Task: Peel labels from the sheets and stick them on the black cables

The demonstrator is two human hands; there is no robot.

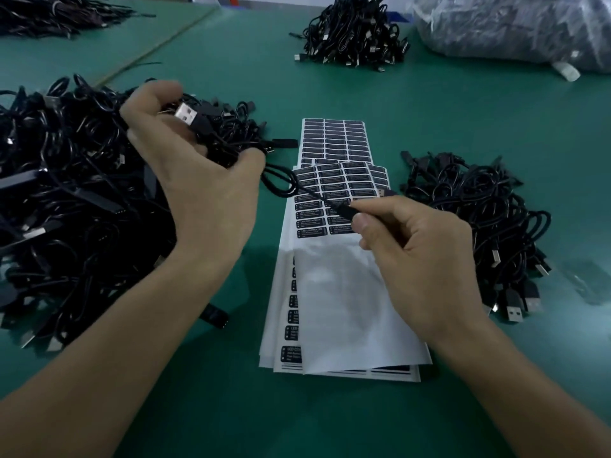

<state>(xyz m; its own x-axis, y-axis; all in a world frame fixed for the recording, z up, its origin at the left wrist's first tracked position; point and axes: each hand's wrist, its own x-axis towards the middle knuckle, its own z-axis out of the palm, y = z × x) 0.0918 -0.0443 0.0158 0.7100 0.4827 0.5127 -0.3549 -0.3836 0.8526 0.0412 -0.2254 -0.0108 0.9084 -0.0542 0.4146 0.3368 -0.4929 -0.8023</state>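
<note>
Green matting covers the table (pixel 330 77) in the head view, and a stack of label sheets (pixel 332 140) lies at its middle, running away from the person. The nearer half of the topmost sheet (pixel 344 309) is bare white backing, while rows of dark labels fill its far half. A large heap of black cables (pixel 66 200) sits to the left of the sheets and a smaller heap (pixel 479 206) to the right. The left hand (pixel 198 183) hovers at the edge of the large heap, its grip curled round a coiled black cable (pixel 277 185) whose silver USB plug (pixel 185 114) sticks up between the fingers. A loop of that cable hangs over the left edge of the sheets and runs to the right hand (pixel 420 259), whose grip pinches the slim black end between thumb and forefinger above the labels. Further back stand another cable pile (pixel 357 34), a clear plastic bag (pixel 512 24) stuffed with dark cables, and a far-left pile (pixel 49 14).
</note>
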